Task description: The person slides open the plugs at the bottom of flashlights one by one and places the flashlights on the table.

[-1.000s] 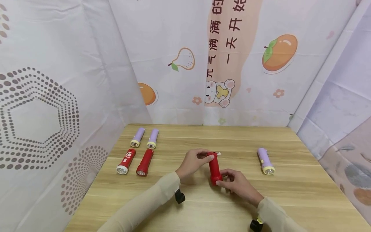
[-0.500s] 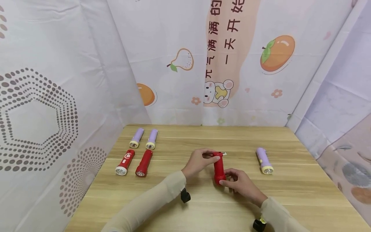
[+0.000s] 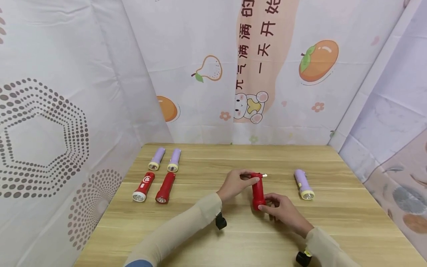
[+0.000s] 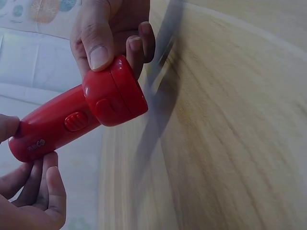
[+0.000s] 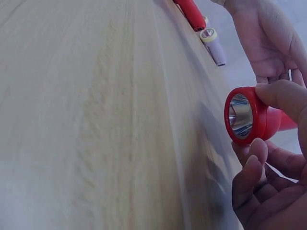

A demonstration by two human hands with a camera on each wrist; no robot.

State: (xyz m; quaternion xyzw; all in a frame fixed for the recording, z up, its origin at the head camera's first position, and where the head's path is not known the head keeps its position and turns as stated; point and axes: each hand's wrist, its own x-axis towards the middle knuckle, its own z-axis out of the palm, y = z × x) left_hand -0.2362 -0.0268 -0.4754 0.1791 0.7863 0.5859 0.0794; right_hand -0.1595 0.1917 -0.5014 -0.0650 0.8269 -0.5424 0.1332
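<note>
A red flashlight [image 3: 258, 191] is held above the table between both hands, its head end lower and towards the person. My left hand [image 3: 236, 184] pinches its tail end, where a small pale metal or white piece sticks out. At the head end, my right hand [image 3: 283, 211] grips the rim between thumb and fingers. The left wrist view shows a ridged switch [image 4: 75, 121] and small printed letters on the red body. In the right wrist view the silvery reflector [image 5: 240, 116] is visible inside the red rim.
On the table's left lie two lilac flashlights [image 3: 174, 160], a red one with a white rim [image 3: 144, 187] and an all-red one [image 3: 165, 188]. Another lilac flashlight [image 3: 304, 184] lies to the right. Patterned cloth [image 3: 200, 104] hangs along the table's back and sides.
Both hands have shifted to the right together with the red flashlight, still holding its two ends. The flashlights lying on the table have stayed put.
</note>
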